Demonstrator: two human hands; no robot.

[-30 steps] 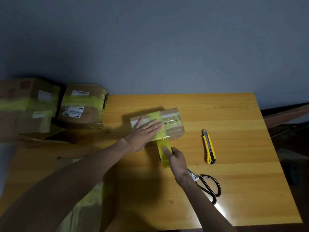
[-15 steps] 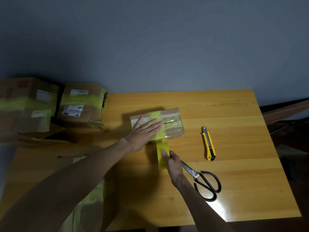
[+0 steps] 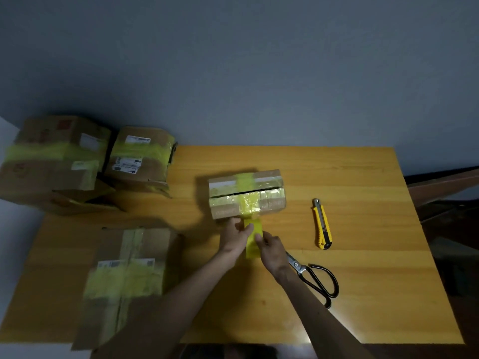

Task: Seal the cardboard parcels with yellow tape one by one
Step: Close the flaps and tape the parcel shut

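Head view: small cardboard parcel (image 3: 247, 194) sits mid-table (image 3: 363, 294), a yellow tape strip (image 3: 253, 238) hanging off its near face. Left hand (image 3: 234, 238) and right hand (image 3: 272, 251) both pinch the strip. Judged thin, limp, sticky; hold by its edges, keeping it taut.

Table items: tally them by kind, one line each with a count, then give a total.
Cardboard parcels: 4 (centre, near left, far left, back left)
Yellow tape strip: 1
Utility knife: 1
Scissors: 1
Total: 7
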